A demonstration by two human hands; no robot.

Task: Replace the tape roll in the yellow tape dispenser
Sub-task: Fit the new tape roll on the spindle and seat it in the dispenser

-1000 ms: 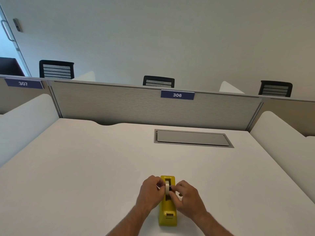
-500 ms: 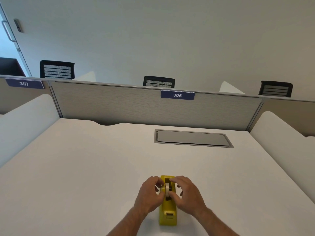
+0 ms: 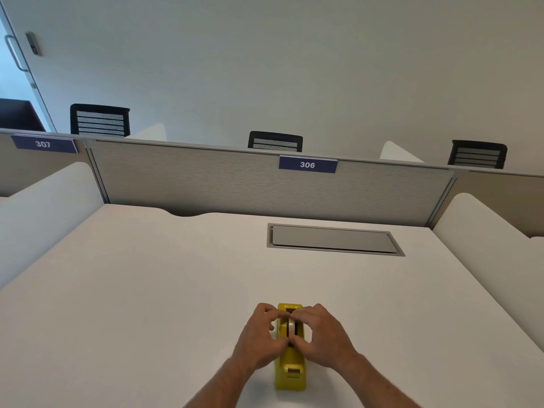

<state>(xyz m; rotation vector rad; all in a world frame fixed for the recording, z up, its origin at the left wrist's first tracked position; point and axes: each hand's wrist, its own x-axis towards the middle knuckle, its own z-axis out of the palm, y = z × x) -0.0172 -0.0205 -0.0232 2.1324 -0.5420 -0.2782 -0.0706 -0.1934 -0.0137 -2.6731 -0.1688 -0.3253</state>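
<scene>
The pale tape roll (image 3: 291,326) stands on edge in the open well of the yellow tape dispenser (image 3: 290,366), pinched between both hands: the left hand (image 3: 260,337) closes on it from nine o'clock, the right hand (image 3: 322,334) from three o'clock, fingertips meeting over its rim. The dispenser is a glossy yellow block lying lengthwise, its cutter end at six o'clock. It sits on the white desk (image 3: 147,290) near the front edge, with a grey cable hatch (image 3: 334,239) at twelve o'clock, well apart.
</scene>
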